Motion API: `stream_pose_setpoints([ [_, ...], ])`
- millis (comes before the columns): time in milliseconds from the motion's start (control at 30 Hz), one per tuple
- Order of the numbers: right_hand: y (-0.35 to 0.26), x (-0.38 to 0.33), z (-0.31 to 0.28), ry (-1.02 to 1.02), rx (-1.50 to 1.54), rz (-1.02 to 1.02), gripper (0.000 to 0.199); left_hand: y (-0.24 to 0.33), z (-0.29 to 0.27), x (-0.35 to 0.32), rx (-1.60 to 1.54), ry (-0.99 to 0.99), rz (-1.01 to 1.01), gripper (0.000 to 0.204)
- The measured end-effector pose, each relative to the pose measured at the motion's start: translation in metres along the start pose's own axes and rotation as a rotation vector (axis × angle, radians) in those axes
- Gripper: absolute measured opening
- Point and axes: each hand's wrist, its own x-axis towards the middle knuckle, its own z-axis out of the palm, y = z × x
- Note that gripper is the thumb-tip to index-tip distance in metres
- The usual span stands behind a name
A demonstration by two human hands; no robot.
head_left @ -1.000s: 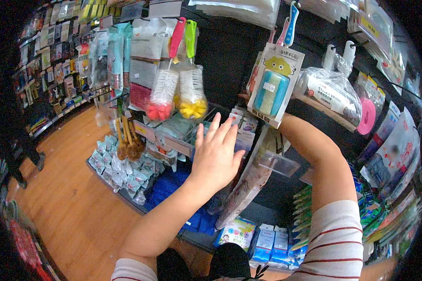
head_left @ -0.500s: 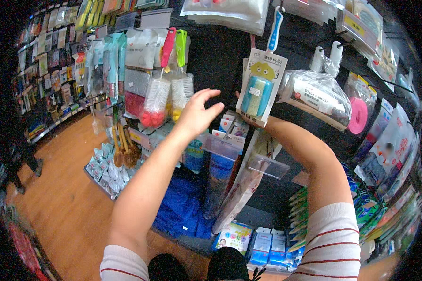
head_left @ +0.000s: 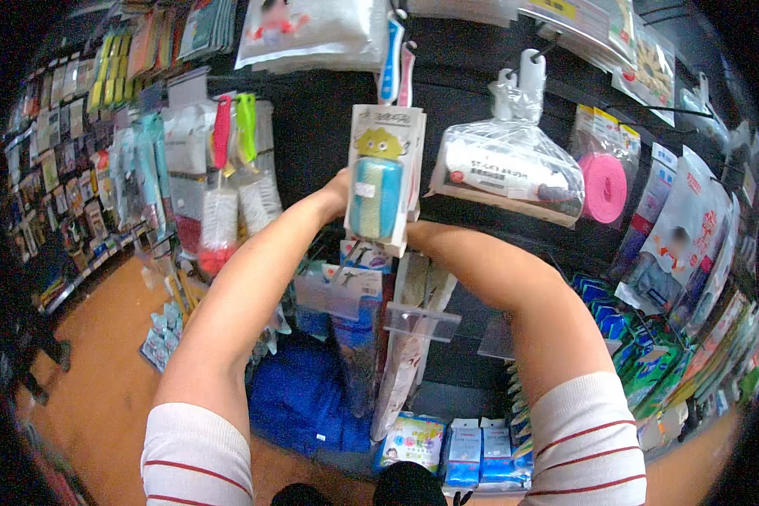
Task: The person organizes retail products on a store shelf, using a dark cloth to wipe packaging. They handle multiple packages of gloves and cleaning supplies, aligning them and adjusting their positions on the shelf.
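Our striped sleeves and bare arms

We wear a white top with short sleeves; each sleeve carries thin red stripes running around it, spaced well apart. The left sleeve (head_left: 196,451) shows two of these stripes, the right sleeve (head_left: 584,438) three or so. Below the sleeves our arms are bare down to the wrists, with no watch, band or glove in view. Of our left hand (head_left: 339,187) we see only the edge near the wrist; the right hand is hidden. Something dark shows at the lower edge between the sleeves, too unclear to tell.
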Motion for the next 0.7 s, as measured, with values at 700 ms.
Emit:
stream_pose_setpoints([
  [700,-0.016,-0.009,0.005,-0.038,-0.225,-0.023,0.041,-0.016,-0.013,0.046,-0.448,-0.17,-0.235,0.031],
])
